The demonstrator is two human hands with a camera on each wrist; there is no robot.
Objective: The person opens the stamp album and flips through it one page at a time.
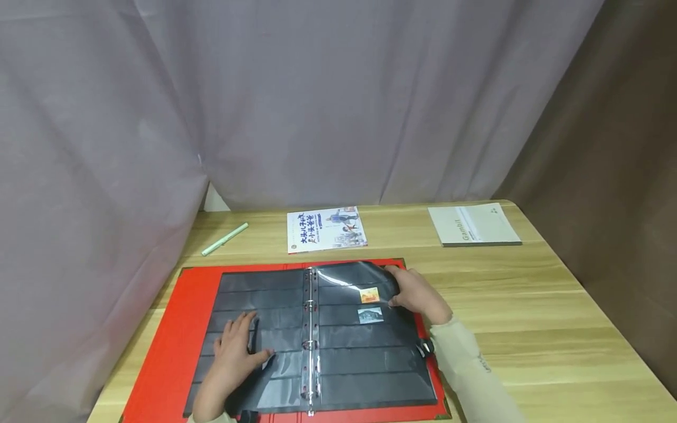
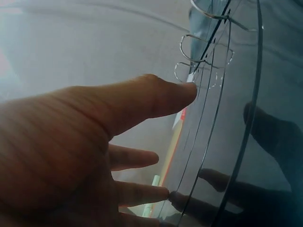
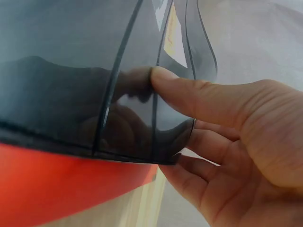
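A red ring binder (image 1: 164, 335) lies spread on the table, with black pocketed stamp pages on both sides of its metal rings (image 1: 311, 343). Two small stamps, one orange (image 1: 369, 295) and one grey-blue (image 1: 370, 315), sit in pockets of the right page (image 1: 365, 364). My right hand (image 1: 418, 294) pinches that page's outer edge near the upper corner, thumb on top and fingers behind; the edge bends up off the cover. Over the left page (image 1: 259, 299), my left hand (image 1: 233, 355) is spread with fingers extended, its fingertips close to the glossy surface and mirrored in it.
Behind the binder lie a pale green pen (image 1: 224, 239), a white illustrated booklet (image 1: 326, 229) and a beige notebook marked Gambit (image 1: 473, 224). A grey curtain (image 1: 338, 106) hangs along the table's back edge, and a brown one (image 1: 608, 176) is at the right.
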